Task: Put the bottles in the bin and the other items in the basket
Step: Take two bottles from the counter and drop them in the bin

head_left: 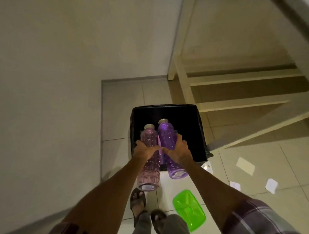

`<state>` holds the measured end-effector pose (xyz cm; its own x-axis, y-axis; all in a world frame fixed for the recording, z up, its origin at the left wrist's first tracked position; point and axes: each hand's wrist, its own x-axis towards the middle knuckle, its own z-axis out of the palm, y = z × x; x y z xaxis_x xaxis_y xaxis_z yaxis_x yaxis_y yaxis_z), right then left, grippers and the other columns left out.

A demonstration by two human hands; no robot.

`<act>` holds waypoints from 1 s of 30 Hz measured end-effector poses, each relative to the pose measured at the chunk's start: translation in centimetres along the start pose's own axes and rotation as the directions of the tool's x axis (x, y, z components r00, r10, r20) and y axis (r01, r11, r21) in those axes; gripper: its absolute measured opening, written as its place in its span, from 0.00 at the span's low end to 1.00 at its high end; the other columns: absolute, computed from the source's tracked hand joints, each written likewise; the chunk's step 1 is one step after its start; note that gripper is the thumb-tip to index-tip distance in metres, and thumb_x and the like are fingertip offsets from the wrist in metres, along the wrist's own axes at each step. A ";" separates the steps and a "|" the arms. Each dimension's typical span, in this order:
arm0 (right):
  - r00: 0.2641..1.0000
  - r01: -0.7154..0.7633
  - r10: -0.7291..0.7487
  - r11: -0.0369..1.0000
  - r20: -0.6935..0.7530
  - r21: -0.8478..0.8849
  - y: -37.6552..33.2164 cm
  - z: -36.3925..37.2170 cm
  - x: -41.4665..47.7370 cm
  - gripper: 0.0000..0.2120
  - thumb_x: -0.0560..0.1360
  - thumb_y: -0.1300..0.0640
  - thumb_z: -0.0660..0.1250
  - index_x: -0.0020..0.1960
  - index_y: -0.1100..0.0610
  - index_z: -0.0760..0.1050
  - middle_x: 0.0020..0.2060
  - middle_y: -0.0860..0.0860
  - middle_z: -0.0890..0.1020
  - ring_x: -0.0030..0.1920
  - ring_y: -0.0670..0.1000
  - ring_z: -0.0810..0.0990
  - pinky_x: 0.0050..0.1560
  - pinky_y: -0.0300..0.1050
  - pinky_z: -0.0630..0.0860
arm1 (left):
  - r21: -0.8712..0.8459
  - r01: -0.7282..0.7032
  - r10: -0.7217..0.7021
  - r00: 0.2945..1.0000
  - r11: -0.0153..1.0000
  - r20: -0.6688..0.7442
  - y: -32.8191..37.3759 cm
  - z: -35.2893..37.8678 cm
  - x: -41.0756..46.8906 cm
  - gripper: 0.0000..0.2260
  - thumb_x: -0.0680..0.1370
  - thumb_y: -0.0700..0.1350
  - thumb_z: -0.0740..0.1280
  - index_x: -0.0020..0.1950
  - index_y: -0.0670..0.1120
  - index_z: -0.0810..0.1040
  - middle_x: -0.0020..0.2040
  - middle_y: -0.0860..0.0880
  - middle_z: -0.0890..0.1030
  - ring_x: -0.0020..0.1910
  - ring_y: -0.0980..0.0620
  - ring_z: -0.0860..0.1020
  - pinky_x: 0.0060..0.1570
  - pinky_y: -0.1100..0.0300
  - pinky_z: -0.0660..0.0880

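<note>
A square black bin point(201, 129) lined with a dark bag stands on the tiled floor by the wall. My left hand point(145, 151) is shut on a pink clear bottle point(150, 139). My right hand point(178, 149) is shut on a purple clear bottle point(167, 135). Both bottles lie side by side, caps pointing away from me, their upper halves over the bin's opening and their bases toward my feet. A green plastic basket point(188, 208) lies on the floor near my right foot.
Several pieces of white paper point(245, 166) are scattered on the tiles to the right of the bin. Pale wooden stairs point(239, 95) rise at the right behind the bin. A plain wall runs along the left. My sandalled feet point(139, 203) stand below the bottles.
</note>
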<state>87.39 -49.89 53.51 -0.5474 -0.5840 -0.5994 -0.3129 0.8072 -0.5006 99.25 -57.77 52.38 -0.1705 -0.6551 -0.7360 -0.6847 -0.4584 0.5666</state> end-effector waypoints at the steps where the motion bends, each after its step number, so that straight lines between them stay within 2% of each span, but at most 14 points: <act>1: 1.000 -0.027 0.027 1.000 -0.009 0.006 0.1 0.5 1.8 0.46 0.68 0.40 0.74 0.76 0.52 0.52 0.68 0.59 0.67 0.65 0.63 0.73 0.62 0.60 0.74 | 0.034 0.009 -0.009 1.000 0.999 0.007 0.4 0.4 2.0 0.42 0.68 0.55 0.76 0.74 0.43 0.57 0.64 0.40 0.73 0.59 0.42 0.77 0.59 0.49 0.74; 3: 0.999 -0.039 0.039 0.999 -0.022 0.006 0.0 0.6 2.8 0.45 0.68 0.41 0.74 0.75 0.52 0.53 0.67 0.59 0.67 0.64 0.63 0.73 0.61 0.59 0.74 | 0.071 0.005 -0.006 1.000 0.997 0.008 0.9 0.7 3.2 0.42 0.69 0.55 0.75 0.74 0.42 0.57 0.65 0.40 0.72 0.61 0.41 0.75 0.60 0.49 0.72; 7: 0.994 -0.105 0.105 0.994 -0.005 0.010 1.0 3.1 9.3 0.44 0.69 0.41 0.73 0.75 0.53 0.53 0.67 0.59 0.66 0.65 0.63 0.71 0.61 0.58 0.73 | 0.109 0.020 -0.023 0.999 0.994 0.031 0.7 2.7 10.0 0.42 0.70 0.55 0.74 0.74 0.41 0.56 0.65 0.40 0.72 0.60 0.43 0.75 0.52 0.54 0.72; 11: 0.987 -0.163 0.163 0.986 0.000 -0.016 2.9 5.7 15.9 0.42 0.70 0.41 0.73 0.74 0.53 0.55 0.67 0.59 0.67 0.64 0.63 0.72 0.58 0.58 0.75 | 0.126 0.074 -0.080 0.996 0.989 0.045 -0.2 5.5 16.9 0.41 0.70 0.55 0.74 0.75 0.42 0.55 0.66 0.39 0.72 0.60 0.41 0.76 0.55 0.51 0.74; 16: 0.984 -0.176 0.177 0.984 0.033 -0.032 5.0 7.7 21.7 0.42 0.68 0.39 0.73 0.73 0.54 0.58 0.64 0.59 0.71 0.61 0.62 0.75 0.58 0.59 0.77 | 0.110 0.083 -0.094 0.990 0.990 0.101 -1.4 7.8 22.9 0.40 0.70 0.54 0.74 0.74 0.42 0.59 0.64 0.41 0.75 0.58 0.42 0.78 0.53 0.51 0.75; 20: 0.994 -0.106 0.106 0.994 0.018 0.023 7.4 9.3 24.9 0.35 0.70 0.44 0.73 0.70 0.55 0.63 0.60 0.57 0.76 0.57 0.58 0.78 0.57 0.54 0.78 | 0.076 0.015 -0.022 0.996 0.997 0.091 -3.2 10.2 26.4 0.31 0.73 0.51 0.72 0.72 0.47 0.63 0.62 0.44 0.77 0.48 0.50 0.76 0.45 0.56 0.73; 22: 0.998 -0.069 0.069 0.998 -0.008 -0.005 8.1 9.3 25.0 0.34 0.71 0.44 0.72 0.70 0.55 0.64 0.63 0.57 0.75 0.62 0.58 0.76 0.62 0.56 0.74 | 0.109 -0.068 0.061 0.996 0.992 0.066 -4.0 10.4 26.5 0.28 0.76 0.50 0.69 0.73 0.48 0.63 0.63 0.45 0.76 0.50 0.50 0.76 0.44 0.59 0.71; 24: 0.997 -0.072 0.072 0.997 0.002 -0.024 9.1 9.8 24.6 0.33 0.71 0.46 0.73 0.70 0.56 0.64 0.64 0.56 0.75 0.64 0.57 0.74 0.65 0.57 0.73 | 0.171 -0.095 0.090 0.995 0.981 0.038 -5.1 10.7 26.1 0.26 0.77 0.49 0.68 0.72 0.45 0.64 0.64 0.44 0.76 0.56 0.46 0.78 0.45 0.60 0.71; 26: 0.996 -0.082 0.084 0.995 0.025 -0.064 9.8 9.3 23.2 0.31 0.71 0.48 0.73 0.69 0.56 0.66 0.62 0.56 0.76 0.63 0.57 0.75 0.65 0.55 0.73 | 0.216 -0.082 0.078 0.997 0.973 0.029 -5.6 10.7 24.9 0.20 0.78 0.47 0.67 0.68 0.43 0.69 0.61 0.43 0.78 0.50 0.49 0.79 0.44 0.63 0.72; 28: 0.995 -0.084 0.090 0.989 0.043 -0.123 10.4 9.0 21.5 0.30 0.72 0.49 0.72 0.69 0.56 0.66 0.63 0.57 0.75 0.64 0.58 0.74 0.65 0.53 0.72 | 0.242 -0.089 0.080 0.996 0.966 0.044 -5.8 10.3 23.6 0.15 0.78 0.46 0.66 0.63 0.43 0.74 0.56 0.44 0.80 0.39 0.57 0.76 0.38 0.68 0.70; 30: 0.995 -0.073 0.083 0.983 0.059 -0.166 10.5 8.3 19.6 0.29 0.74 0.50 0.71 0.69 0.57 0.65 0.64 0.57 0.73 0.65 0.59 0.72 0.66 0.51 0.70 | 0.280 -0.132 0.117 0.991 0.951 0.070 -5.7 9.6 21.9 0.12 0.79 0.47 0.65 0.59 0.43 0.76 0.51 0.46 0.80 0.35 0.62 0.72 0.30 0.73 0.65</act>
<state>79.83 -53.58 31.32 -0.5249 -0.5186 -0.6749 -0.3967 0.8506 -0.3451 92.63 -63.78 29.48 -0.2988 -0.6603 -0.6890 -0.8270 -0.1811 0.5322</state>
